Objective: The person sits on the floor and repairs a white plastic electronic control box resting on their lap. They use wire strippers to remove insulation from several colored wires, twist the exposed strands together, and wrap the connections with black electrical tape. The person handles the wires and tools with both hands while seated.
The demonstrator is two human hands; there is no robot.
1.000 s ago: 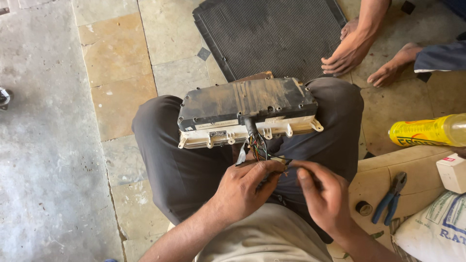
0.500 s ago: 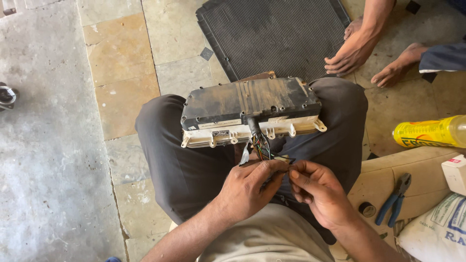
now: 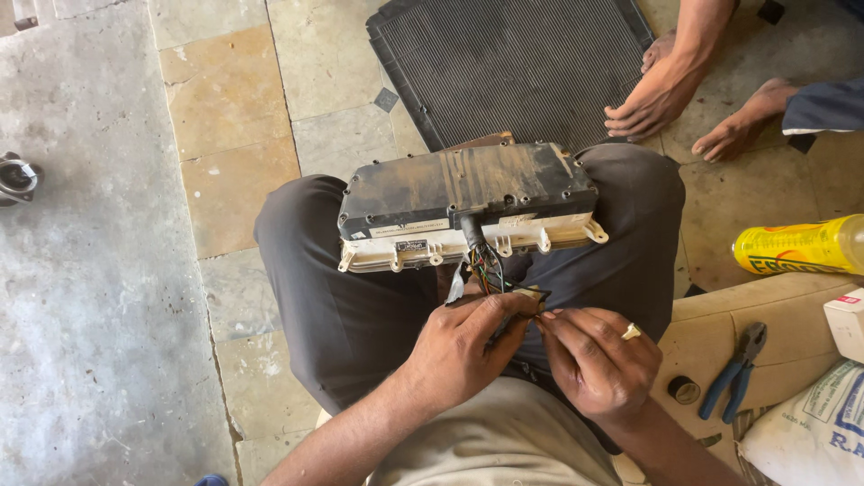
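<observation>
A dusty black and cream electronic unit (image 3: 463, 205) rests across my knees, which are in dark grey trousers. A bundle of coloured wires (image 3: 486, 266) comes out of its near side. My left hand (image 3: 463, 346) pinches the wire ends from the left. Meeting it from the right, my right hand (image 3: 598, 360), with a ring on one finger, also grips the wire ends with its fingertips. Both hands meet just below the unit, over my lap.
A black finned radiator (image 3: 513, 63) lies on the tiled floor ahead. Another person's hand (image 3: 648, 103) and bare foot (image 3: 742, 126) are beside it. At right are a yellow bottle (image 3: 796, 247), blue-handled pliers (image 3: 733, 369), a small black cap (image 3: 684, 390) and a white sack (image 3: 805, 432).
My hands have stayed on the wires with only small finger shifts. The view has drifted slightly. The other person's hand stays on the radiator's edge.
</observation>
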